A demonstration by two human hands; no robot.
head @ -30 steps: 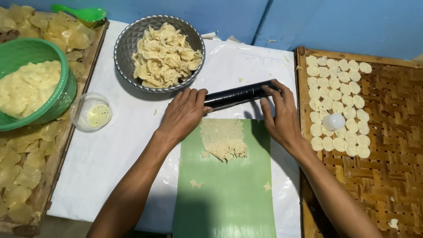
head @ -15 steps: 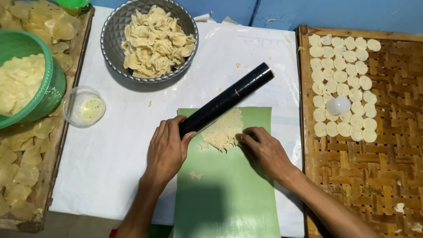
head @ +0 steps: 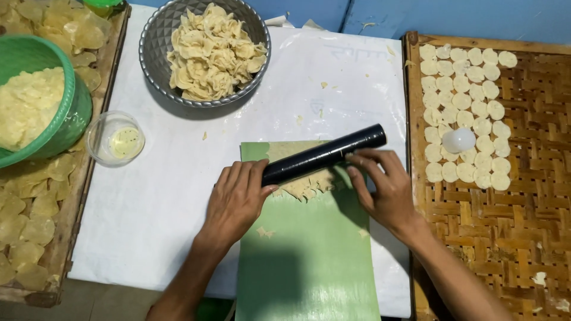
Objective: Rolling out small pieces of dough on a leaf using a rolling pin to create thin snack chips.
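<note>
A black rolling pin [head: 324, 156] lies slanted across a thin sheet of pale dough [head: 300, 178] on a green mat [head: 306, 255]. My left hand [head: 238, 199] presses flat on the pin's near left end. My right hand [head: 383, 187] rests with its fingers on the pin toward its right end. The dough shows above and below the pin, with ragged edges.
A grey metal bowl [head: 156, 44] of dough scraps stands at the back. At left are a green basket [head: 74, 113] of mash, a small clear cup [head: 116, 139] and a wooden tray [head: 65, 214] of translucent chips. A woven tray [head: 523, 196] at right holds several dough discs and a white cutter [head: 459, 141].
The pin first came back from the mat's far edge toward me over the dough. Since half a second ago my hands have shifted up the mat with it, and it lies less steeply slanted.
</note>
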